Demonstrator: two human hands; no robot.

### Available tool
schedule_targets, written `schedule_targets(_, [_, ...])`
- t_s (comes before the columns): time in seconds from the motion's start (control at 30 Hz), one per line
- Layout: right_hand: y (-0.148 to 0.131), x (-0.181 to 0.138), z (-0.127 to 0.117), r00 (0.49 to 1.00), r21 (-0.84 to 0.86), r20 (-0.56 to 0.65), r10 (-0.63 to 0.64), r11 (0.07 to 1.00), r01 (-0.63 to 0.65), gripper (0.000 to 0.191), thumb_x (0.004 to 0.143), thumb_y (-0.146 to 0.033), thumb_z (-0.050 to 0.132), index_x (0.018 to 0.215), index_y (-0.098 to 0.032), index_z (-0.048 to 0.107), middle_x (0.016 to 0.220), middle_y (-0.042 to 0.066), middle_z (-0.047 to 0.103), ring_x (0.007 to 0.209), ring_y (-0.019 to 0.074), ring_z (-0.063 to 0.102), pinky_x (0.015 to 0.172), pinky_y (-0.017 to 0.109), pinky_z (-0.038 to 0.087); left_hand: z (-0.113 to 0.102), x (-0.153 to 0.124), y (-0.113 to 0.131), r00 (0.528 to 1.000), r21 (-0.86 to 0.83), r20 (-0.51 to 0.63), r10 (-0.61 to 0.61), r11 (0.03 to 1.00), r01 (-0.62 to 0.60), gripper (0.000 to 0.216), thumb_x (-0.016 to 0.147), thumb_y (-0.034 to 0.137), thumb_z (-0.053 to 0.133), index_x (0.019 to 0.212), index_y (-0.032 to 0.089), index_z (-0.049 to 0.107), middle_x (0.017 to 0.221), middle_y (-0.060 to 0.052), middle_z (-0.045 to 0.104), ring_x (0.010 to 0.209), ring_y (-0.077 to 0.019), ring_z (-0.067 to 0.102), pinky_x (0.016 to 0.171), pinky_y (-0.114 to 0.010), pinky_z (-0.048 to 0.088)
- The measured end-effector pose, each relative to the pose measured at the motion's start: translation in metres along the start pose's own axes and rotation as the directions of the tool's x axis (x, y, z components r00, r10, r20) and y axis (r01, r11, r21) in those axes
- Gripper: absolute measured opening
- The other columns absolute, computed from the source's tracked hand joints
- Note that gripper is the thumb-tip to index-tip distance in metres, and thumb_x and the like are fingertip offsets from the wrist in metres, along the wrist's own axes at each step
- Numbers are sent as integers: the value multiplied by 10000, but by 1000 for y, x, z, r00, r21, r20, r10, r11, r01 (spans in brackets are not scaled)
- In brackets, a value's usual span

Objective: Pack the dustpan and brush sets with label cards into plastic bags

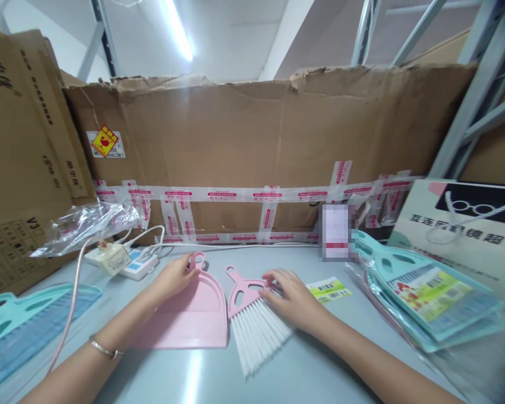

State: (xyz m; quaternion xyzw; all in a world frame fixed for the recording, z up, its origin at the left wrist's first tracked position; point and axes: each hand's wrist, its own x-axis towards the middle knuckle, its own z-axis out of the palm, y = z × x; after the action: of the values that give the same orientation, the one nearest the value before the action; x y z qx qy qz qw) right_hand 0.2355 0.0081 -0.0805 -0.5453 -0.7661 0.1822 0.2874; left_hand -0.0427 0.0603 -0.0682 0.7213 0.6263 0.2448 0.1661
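A pink dustpan [185, 320] lies on the grey table, its looped handle pointing away from me. My left hand [177, 279] grips it near the base of the handle, the fingertips partly hidden. Just to the right rests a pink hand brush [236, 296] with white bristles fanning towards me. My right hand [289, 294] is closed around the brush's right corner, thumb on top by the bristles. A green and white printed card [330, 289] lies beyond that hand.
Wrapped turquoise dustpan sets [425, 280] are stacked at right, and a turquoise brush [29, 314] lies at left. A power strip [138, 264] with cables and clear plastic wrap [88, 224] sit at back left. A large cardboard sheet [252, 134] walls off the back; a paper bag [458, 247] stands right.
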Motion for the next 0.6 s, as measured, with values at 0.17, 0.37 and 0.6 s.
schedule_targets(0.17, [-8,6,16,998,-134,31,-55,989,58,324,746,-466,534,924,-211,625,947,68,548,948,239,469,812,360,363,3,2,0,999,-53,38,-28,998,30,584,689,346,493,1231,141,418,873,-82,639,806,-241,598,716,-322,430])
schedule_targets(0.37, [-10,5,17,995,-74,98,7,997,0,282,706,-447,577,857,-217,638,933,58,531,951,222,463,800,323,356,6,3,-3,994,-152,86,-73,985,85,638,678,354,496,1256,122,355,803,-54,638,713,-202,608,625,-277,448])
schedule_targets(0.6, [-24,15,15,992,-186,109,68,981,-47,198,654,-395,601,679,-198,609,841,52,586,866,212,512,735,314,348,10,5,-5,995,-193,83,-61,978,77,597,648,358,523,1200,150,431,758,-29,624,698,-195,590,608,-268,434])
